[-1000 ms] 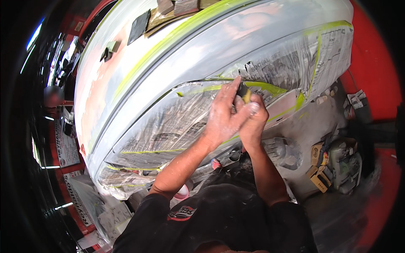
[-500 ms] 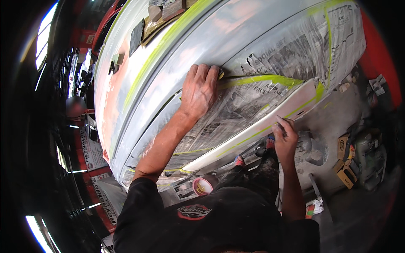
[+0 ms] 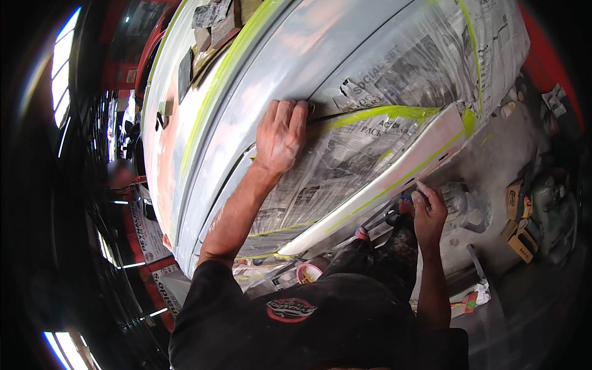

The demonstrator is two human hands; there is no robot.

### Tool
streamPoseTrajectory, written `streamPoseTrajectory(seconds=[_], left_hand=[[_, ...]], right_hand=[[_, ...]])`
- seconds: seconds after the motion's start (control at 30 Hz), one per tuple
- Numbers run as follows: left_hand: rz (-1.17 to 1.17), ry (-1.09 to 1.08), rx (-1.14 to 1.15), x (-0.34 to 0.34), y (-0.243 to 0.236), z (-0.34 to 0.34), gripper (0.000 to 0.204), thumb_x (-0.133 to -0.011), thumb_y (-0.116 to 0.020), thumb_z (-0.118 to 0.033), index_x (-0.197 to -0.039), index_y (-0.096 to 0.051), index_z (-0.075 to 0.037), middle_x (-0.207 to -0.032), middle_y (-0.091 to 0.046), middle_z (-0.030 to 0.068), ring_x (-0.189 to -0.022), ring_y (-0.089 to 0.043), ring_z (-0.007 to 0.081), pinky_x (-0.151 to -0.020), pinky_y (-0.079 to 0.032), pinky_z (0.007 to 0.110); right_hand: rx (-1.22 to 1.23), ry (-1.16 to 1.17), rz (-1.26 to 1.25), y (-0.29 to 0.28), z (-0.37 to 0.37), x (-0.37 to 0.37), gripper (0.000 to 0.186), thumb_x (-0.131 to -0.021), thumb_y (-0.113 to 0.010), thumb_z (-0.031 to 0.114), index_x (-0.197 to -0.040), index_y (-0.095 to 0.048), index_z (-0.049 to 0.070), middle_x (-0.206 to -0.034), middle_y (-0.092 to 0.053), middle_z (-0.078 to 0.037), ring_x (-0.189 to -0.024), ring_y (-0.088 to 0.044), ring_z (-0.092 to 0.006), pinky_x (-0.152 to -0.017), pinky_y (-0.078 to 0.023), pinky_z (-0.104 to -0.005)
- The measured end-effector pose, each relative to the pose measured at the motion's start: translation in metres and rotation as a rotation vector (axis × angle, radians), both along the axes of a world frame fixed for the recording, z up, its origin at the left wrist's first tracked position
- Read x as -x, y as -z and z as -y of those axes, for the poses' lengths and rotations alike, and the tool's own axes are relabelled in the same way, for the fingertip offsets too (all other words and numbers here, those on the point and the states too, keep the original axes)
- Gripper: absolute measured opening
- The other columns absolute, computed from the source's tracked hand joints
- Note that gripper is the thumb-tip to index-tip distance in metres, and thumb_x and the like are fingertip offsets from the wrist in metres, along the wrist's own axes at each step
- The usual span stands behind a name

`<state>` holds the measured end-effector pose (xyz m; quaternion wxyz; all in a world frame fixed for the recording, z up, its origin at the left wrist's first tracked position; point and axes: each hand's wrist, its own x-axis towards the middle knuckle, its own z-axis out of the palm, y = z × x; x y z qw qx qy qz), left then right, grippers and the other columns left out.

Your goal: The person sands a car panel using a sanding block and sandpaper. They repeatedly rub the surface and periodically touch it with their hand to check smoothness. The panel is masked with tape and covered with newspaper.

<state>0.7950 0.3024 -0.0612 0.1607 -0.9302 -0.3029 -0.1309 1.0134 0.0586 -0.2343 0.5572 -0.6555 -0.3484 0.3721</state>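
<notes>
A grey primed car body (image 3: 265, 80) fills the upper view, its lower side covered in newspaper masking (image 3: 345, 160) held by yellow-green tape (image 3: 382, 114). My left hand (image 3: 280, 132) lies flat on the panel at the upper edge of the newspaper, fingers pressed on the paper's edge. My right hand (image 3: 428, 209) is lower right, fingers curled against the underside of the pale sill strip (image 3: 394, 179). Whether it holds anything small I cannot tell.
Dusty concrete floor (image 3: 493, 154) lies to the right, with small boxes and tools (image 3: 524, 216) on it. A tape roll (image 3: 308, 271) sits near my knees. Red equipment and windows stand at the far left.
One second ago both hands were together at the tape on the newspaper. My right hand has since dropped to the sill edge while my left slid up-left along the paper's top edge.
</notes>
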Motion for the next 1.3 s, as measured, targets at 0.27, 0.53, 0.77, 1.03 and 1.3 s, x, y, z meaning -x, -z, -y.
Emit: streamPoseTrajectory(seconds=[0.27,0.53,0.77,1.03,1.3], left_hand=[[0.003,0.086,-0.125,-0.082,0.011,-0.038,0.011,-0.081,-0.067,-0.009,-0.091,-0.061,-0.006,-0.085,-0.054,0.0088,-0.082,-0.058,0.0261,-0.064,-0.053,0.038],[-0.056,0.110,-0.138,-0.089,0.009,-0.045,0.014,-0.079,-0.066,-0.011,-0.091,-0.060,-0.006,-0.086,-0.054,0.0090,-0.083,-0.057,0.0261,-0.069,-0.052,0.039],[-0.085,0.092,-0.159,-0.098,0.011,-0.051,0.013,-0.082,-0.063,-0.013,-0.093,-0.059,-0.007,-0.087,-0.054,0.0085,-0.083,-0.057,0.0256,-0.070,-0.053,0.038],[-0.019,0.134,-0.194,-0.269,0.032,-0.132,0.016,-0.086,-0.061,-0.017,-0.095,-0.063,-0.004,-0.096,-0.066,0.0137,-0.092,-0.066,0.0291,-0.075,-0.058,0.039],[-0.188,-0.036,0.020,-0.308,0.024,-0.147,0.019,-0.088,-0.061,-0.017,-0.101,-0.065,-0.004,-0.099,-0.067,0.0142,-0.095,-0.066,0.0301,-0.077,-0.059,0.040]], right_hand=[[0.065,0.068,-0.084,0.012,0.016,-0.011,0.024,-0.096,-0.061,-0.003,-0.119,-0.067,-0.005,-0.109,-0.062,-0.010,-0.098,-0.062,-0.0179,-0.083,-0.053,-0.0294],[-0.025,0.088,0.069,0.019,0.018,-0.011,0.024,-0.094,-0.063,-0.003,-0.118,-0.068,-0.004,-0.106,-0.062,-0.011,-0.090,-0.063,-0.0182,-0.077,-0.053,-0.0303],[0.065,0.112,-0.046,0.019,0.030,-0.018,0.022,-0.095,-0.062,-0.002,-0.116,-0.068,-0.006,-0.103,-0.063,-0.012,-0.095,-0.064,-0.0200,-0.084,-0.054,-0.0315],[0.120,0.184,0.046,0.018,0.048,-0.037,0.022,-0.094,-0.063,-0.002,-0.116,-0.068,-0.004,-0.107,-0.066,-0.013,-0.098,-0.064,-0.0211,-0.087,-0.052,-0.0320],[0.171,0.288,0.008,0.042,0.087,-0.045,0.021,-0.095,-0.064,0.000,-0.115,-0.069,-0.004,-0.104,-0.064,-0.013,-0.092,-0.064,-0.0212,-0.083,-0.052,-0.0331]])
